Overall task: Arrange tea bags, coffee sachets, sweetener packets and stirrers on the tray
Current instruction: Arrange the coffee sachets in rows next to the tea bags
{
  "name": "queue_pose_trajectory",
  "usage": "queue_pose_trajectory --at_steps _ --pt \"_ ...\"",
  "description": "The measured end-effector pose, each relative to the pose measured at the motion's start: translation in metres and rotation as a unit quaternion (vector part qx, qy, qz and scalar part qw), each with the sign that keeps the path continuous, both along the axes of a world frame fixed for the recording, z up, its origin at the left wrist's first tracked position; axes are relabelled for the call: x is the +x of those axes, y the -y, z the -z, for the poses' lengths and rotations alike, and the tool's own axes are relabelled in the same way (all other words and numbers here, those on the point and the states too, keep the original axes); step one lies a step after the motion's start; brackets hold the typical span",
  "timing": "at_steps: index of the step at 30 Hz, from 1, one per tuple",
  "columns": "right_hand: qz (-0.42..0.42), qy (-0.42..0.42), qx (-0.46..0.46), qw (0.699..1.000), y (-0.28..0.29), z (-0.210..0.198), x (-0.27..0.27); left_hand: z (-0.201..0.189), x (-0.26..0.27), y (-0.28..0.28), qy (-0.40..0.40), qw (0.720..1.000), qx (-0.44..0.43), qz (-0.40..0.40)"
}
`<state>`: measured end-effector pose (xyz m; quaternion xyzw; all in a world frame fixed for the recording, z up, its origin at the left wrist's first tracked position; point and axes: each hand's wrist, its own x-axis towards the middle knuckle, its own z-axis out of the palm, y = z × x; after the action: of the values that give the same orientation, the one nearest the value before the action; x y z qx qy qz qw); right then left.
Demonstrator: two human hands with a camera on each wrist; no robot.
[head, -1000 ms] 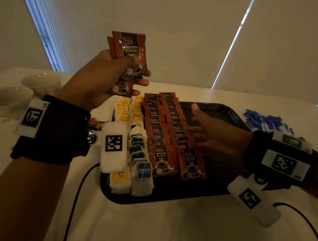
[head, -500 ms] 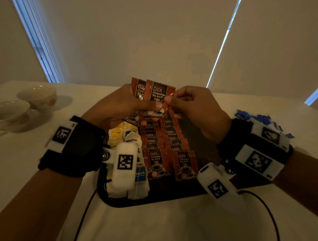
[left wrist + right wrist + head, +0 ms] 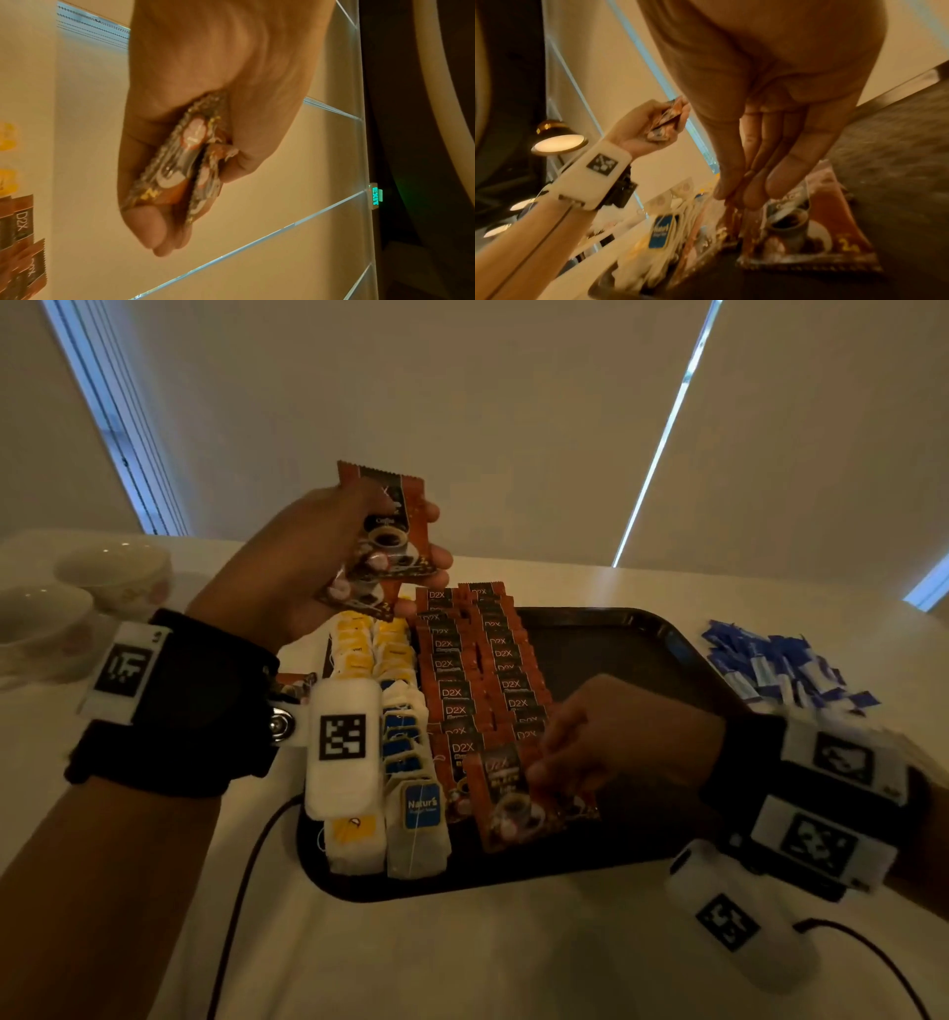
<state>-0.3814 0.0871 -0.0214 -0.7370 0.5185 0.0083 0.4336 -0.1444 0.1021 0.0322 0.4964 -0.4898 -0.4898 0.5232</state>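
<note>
Head view: right hand (image 3: 611,752) has come down from the left hand's stack and pinches one coffee sachet (image 3: 518,801) at the tray's (image 3: 616,629) near edge, heading the right-hand sachet row (so that row grows by one). Left hand (image 3: 308,567) grips the spare sachets (image 3: 395,526) above the far-left corner.

Left wrist view: fingers clamped round spare sachets.

Right wrist view: fingertips (image 3: 731,188) pinch the sachet's top edge; it tilts, not yet flat.

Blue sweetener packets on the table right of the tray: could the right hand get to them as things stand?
Probably yes: nothing lies between, but the right hand first has to let go of the coffee sachet it pinches. The blue sweetener packets lie uncovered.
</note>
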Motion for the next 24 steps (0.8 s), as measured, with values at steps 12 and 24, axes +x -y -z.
queue_pose_trajectory --at_steps 12,24 --pt "-0.005 -0.019 -0.047 0.999 -0.001 0.011 0.023 0.002 -0.004 0.001 0.036 0.998 -0.019 -0.047" --pt "0.062 0.153 -0.137 0.977 0.002 -0.020 0.019 0.002 -0.014 -0.003 0.133 0.991 -0.011 0.026"
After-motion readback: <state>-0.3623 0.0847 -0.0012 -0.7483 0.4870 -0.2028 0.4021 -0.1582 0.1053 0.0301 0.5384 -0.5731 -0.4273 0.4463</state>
